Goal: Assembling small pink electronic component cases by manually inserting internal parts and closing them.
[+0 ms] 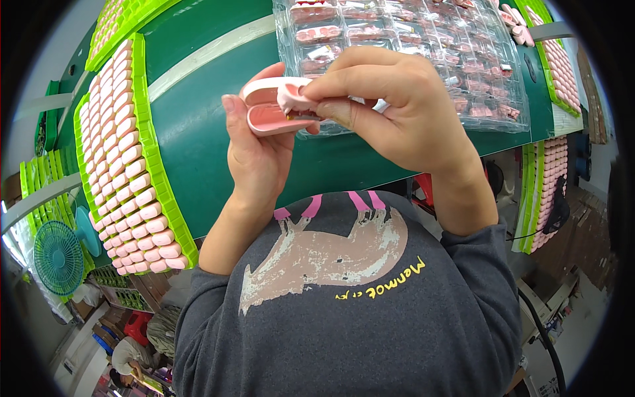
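My left hand (254, 155) grips a small pink hinged case (270, 106), lid swung open, held above the green work table (198, 132). My right hand (397, 109) pinches a small pink part (291, 99) at the case's open mouth, fingertips pressed into it. Both hands meet just in front of a clear plastic blister tray (410, 59) that holds several small pink pieces in its pockets.
A bright green tray (142, 159) packed with several closed pink cases lies at the left. More green trays of pink cases sit at the right (552, 192) and far left top (116, 30). A teal fan (58, 257) stands low left. Another person (132, 360) crouches below.
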`<act>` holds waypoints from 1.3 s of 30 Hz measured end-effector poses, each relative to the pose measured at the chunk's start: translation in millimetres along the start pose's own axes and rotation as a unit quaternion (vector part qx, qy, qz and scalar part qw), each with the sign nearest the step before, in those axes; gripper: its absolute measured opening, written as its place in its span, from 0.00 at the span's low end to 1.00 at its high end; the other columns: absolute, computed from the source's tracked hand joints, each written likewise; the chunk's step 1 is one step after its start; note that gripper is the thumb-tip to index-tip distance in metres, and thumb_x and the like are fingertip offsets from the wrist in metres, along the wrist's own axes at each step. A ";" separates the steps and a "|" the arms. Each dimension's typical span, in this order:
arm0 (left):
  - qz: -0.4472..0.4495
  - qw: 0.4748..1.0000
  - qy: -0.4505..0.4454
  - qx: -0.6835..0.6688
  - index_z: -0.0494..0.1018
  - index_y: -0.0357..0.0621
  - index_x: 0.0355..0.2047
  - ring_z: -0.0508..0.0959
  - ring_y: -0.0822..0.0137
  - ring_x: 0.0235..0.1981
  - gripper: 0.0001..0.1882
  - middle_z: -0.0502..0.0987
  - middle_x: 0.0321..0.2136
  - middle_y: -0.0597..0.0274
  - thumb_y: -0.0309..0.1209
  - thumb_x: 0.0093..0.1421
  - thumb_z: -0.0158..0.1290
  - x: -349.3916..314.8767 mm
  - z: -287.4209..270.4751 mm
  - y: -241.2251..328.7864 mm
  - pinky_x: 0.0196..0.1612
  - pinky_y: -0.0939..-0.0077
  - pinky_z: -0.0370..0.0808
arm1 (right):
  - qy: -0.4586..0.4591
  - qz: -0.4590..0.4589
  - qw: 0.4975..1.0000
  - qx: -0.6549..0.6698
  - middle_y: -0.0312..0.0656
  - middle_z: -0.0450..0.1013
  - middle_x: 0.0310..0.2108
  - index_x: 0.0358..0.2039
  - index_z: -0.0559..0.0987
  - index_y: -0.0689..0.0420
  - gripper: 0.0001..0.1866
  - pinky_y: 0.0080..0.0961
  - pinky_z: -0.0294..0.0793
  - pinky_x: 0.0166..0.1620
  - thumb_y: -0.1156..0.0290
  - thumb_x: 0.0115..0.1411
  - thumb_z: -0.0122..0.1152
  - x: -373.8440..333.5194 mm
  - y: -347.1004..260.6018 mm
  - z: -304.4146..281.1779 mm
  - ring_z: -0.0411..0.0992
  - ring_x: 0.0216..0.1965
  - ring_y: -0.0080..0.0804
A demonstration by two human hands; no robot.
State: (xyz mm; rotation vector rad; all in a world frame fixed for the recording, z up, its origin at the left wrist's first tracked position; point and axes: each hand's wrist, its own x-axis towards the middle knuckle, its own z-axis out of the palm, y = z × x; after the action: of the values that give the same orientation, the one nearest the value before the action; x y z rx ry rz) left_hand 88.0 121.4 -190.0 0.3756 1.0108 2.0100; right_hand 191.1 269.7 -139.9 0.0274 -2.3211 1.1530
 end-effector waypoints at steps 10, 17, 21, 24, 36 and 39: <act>-0.026 0.997 -0.036 0.061 0.58 0.39 0.57 0.76 0.64 0.39 0.35 0.74 0.42 0.55 0.57 0.67 0.24 -3.3 8.4 -4.2 0.42 0.70 0.74 | -0.090 0.011 0.995 -0.031 0.43 0.76 0.28 0.28 0.83 0.57 0.07 0.32 0.74 0.35 0.75 0.47 0.62 7.4 -0.1 -7.1 0.75 0.30 0.42; -0.032 0.999 0.008 0.029 0.60 0.35 0.56 0.73 0.63 0.47 0.36 0.72 0.47 0.54 0.56 0.68 0.26 -0.6 12.6 -1.6 0.51 0.69 0.70 | -0.039 -0.001 0.996 -0.077 0.41 0.77 0.29 0.29 0.83 0.54 0.06 0.33 0.75 0.35 0.71 0.50 0.61 2.7 -4.8 7.4 0.76 0.31 0.41; -0.027 0.999 0.024 0.033 0.61 0.32 0.55 0.71 0.62 0.52 0.36 0.70 0.50 0.52 0.55 0.68 0.27 -1.6 12.6 -1.9 0.55 0.70 0.67 | -0.062 -0.014 0.992 -0.108 0.40 0.77 0.29 0.32 0.84 0.52 0.07 0.32 0.75 0.35 0.70 0.51 0.61 2.1 -5.6 9.1 0.76 0.32 0.41; -0.014 0.998 0.053 0.028 0.62 0.32 0.55 0.71 0.62 0.51 0.36 0.71 0.48 0.52 0.55 0.68 0.26 -2.7 10.3 -5.9 0.55 0.70 0.67 | -0.085 -0.013 0.991 -0.103 0.41 0.76 0.29 0.34 0.83 0.51 0.09 0.33 0.75 0.34 0.71 0.52 0.60 0.8 -10.6 10.5 0.76 0.32 0.41; -0.068 0.995 -0.075 -0.013 0.68 0.34 0.50 0.75 0.62 0.47 0.38 0.74 0.46 0.54 0.59 0.67 0.24 -0.5 -5.8 6.8 0.49 0.65 0.72 | 0.058 -0.093 0.980 -0.167 0.37 0.74 0.28 0.30 0.80 0.54 0.08 0.29 0.74 0.31 0.74 0.47 0.59 -12.6 -1.8 32.6 0.74 0.28 0.35; -0.053 0.974 -0.052 0.216 0.71 0.35 0.45 0.77 0.68 0.38 0.29 0.77 0.40 0.56 0.51 0.68 0.37 -1.3 -7.3 14.1 0.37 0.75 0.74 | 0.039 -0.097 0.972 -0.209 0.37 0.74 0.27 0.28 0.79 0.56 0.06 0.28 0.74 0.30 0.74 0.47 0.59 -15.4 3.0 27.5 0.73 0.28 0.34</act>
State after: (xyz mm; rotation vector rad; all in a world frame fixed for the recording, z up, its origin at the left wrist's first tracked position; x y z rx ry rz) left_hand 76.8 111.9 -183.6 0.6370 1.3723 1.6488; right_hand 190.8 247.8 -162.8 0.0510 -2.3827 0.5477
